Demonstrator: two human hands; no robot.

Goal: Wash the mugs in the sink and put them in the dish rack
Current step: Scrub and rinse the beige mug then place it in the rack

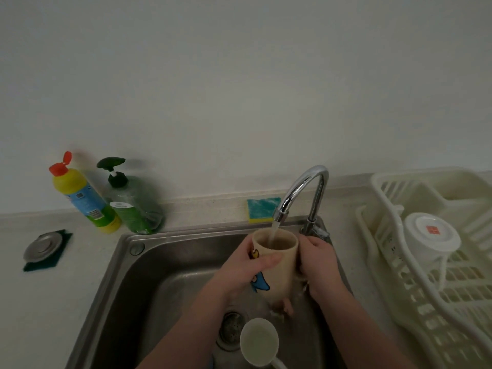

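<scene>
**Wet cartoon mug under the tap: a slippery, breakable hold**

The tall cream ceramic mug with a blue and yellow cartoon print (275, 258) stands upright over the stainless steel sink (127, 283), held between both hands directly beneath the curved chrome tap (303, 190), whose stream runs into its open mouth. The left hand (245, 272) wraps the near-left wall, thumb laid across the front just below the rim and fingers curled round the body. The right hand (318, 262) grips the right side, fingers folded round it, probably at the handle, which is hidden.

Judging by its look, the mug is stiff, glazed and fragile, gaining weight as it fills, and slick with water. A two-sided clasp low on the body, or a hooked handle, seems safer than pinching the wet rim; a slip would drop it onto the steel basin.

A second pale mug (259, 341) lies near in the sink beside the round drain (231, 328), not yet washed as far as can be judged. On the right counter the white plastic dish rack (399, 267) already holds an upturned white cup (430, 235).
</scene>
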